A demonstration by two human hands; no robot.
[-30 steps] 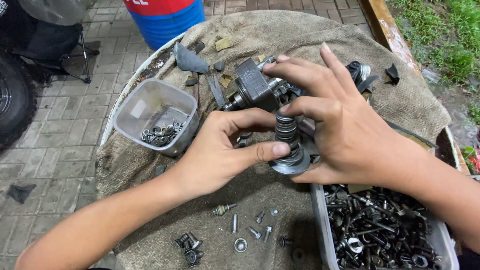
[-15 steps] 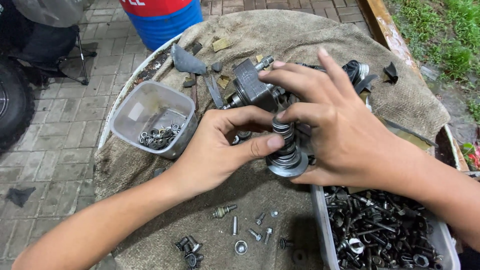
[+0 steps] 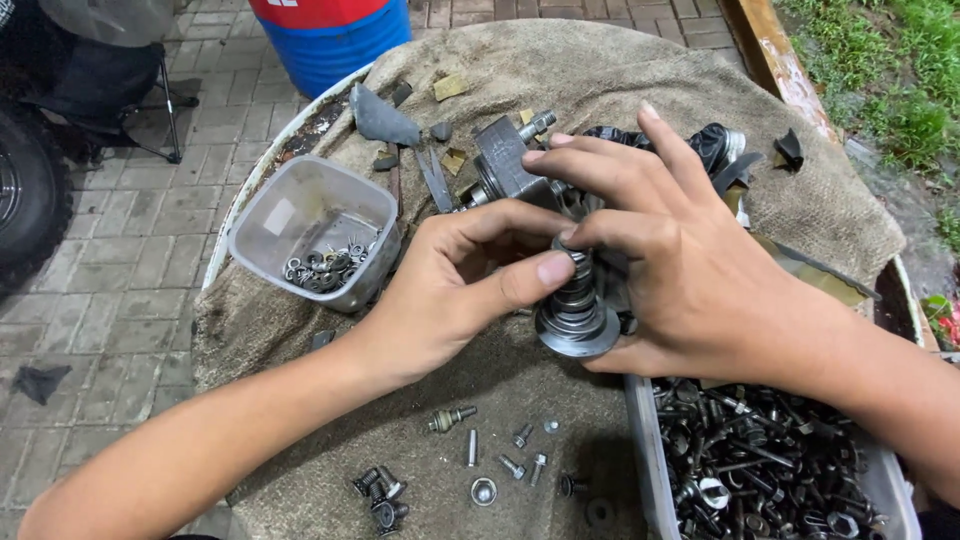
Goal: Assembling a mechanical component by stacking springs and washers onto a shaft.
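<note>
Both the left hand (image 3: 450,290) and the right hand (image 3: 680,270) close their grip on a ribbed metal part (image 3: 578,310), held just above the cloth-covered worktop (image 3: 560,70), between a clear tub (image 3: 310,235) and a bolt tray (image 3: 650,470).

The person's left hand (image 3: 455,290) and right hand (image 3: 680,270) are bare, with no gloves, rings or watch in view; both forearms are uncovered as far as the frame shows, so any sleeves lie out of sight; the fingernails look short, though fine detail is unclear.
</note>
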